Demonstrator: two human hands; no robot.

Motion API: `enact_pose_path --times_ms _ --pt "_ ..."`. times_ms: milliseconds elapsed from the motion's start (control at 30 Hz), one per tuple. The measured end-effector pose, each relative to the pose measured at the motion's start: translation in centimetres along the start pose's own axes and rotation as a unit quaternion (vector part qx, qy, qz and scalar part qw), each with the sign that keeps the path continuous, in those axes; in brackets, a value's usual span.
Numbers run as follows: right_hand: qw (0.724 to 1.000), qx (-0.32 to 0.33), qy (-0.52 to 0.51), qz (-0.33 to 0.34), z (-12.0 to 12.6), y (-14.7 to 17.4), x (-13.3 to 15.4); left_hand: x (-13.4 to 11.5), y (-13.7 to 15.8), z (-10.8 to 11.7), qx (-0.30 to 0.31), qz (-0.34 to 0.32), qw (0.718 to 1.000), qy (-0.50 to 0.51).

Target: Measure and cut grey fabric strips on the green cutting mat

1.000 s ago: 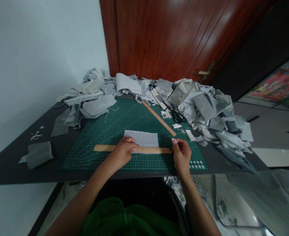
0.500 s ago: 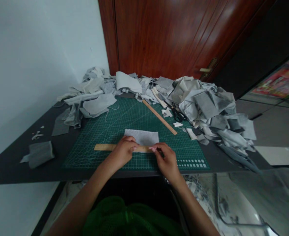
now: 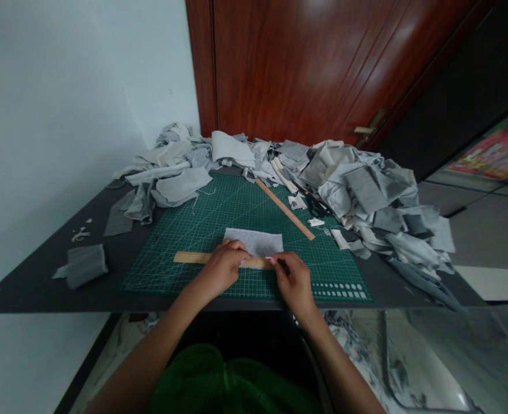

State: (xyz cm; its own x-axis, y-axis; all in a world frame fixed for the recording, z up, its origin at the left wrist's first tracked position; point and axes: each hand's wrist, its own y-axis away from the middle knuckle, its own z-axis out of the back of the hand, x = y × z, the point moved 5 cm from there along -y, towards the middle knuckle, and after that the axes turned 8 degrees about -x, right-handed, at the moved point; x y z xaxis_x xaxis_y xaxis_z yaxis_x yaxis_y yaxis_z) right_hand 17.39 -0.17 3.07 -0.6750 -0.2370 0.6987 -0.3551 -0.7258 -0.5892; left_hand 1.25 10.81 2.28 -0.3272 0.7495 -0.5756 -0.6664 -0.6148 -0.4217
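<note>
A light grey piece of cloth [image 3: 256,240] lies on the green cutting mat [image 3: 245,201], with a wooden ruler [image 3: 191,257] across its near edge. My left hand [image 3: 224,265] is closed, its fingers bent and pressing the ruler down on the cloth. My right hand [image 3: 294,279] pinches a slim, pale pink stick [image 3: 271,258] at the ruler's right part, over the cloth. Fingers hide most of the stick, so its exact kind does not show. The ruler's right end is partly covered by my right hand.
A second wooden ruler [image 3: 285,208] lies slanted on the mat. Black scissors [image 3: 316,206] rest beside a large heap of grey cloth pieces [image 3: 368,187]. More fabric [image 3: 174,172] is piled at the back left. A folded grey piece [image 3: 86,266] sits on the dark table [image 3: 144,302].
The whole view has shifted slightly, with things appearing a little further right. My right hand and the stick have moved slightly nearer my left hand along the ruler; the cloth looks unmoved.
</note>
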Motion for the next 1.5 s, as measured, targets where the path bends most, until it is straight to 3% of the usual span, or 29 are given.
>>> enact_pose_path --times_ms 200,467,733,967,1233,1500 --pt "0.98 0.077 0.127 0.134 -1.1 0.9 2.8 -0.1 0.0 -0.1 0.002 -0.006 1.0 -0.014" --pt "0.949 0.123 0.22 0.189 -3.0 1.6 3.9 -0.1 -0.2 -0.2 0.004 0.002 1.0 -0.012" --pt "0.931 0.132 0.274 0.201 -3.5 1.6 4.6 -0.4 -0.2 0.0 0.001 0.013 1.0 -0.009" --pt "0.933 0.149 0.263 0.196 -3.6 1.4 4.9 -0.5 -0.2 0.0 0.004 0.012 1.0 0.002" --pt "0.903 0.193 0.323 0.206 -4.2 1.2 5.4 -0.2 -0.2 0.0 -0.001 0.004 1.0 0.004" --pt "0.888 0.194 0.365 0.203 -2.9 1.3 4.4 0.2 0.1 -0.2 -0.014 -0.008 1.0 0.014"
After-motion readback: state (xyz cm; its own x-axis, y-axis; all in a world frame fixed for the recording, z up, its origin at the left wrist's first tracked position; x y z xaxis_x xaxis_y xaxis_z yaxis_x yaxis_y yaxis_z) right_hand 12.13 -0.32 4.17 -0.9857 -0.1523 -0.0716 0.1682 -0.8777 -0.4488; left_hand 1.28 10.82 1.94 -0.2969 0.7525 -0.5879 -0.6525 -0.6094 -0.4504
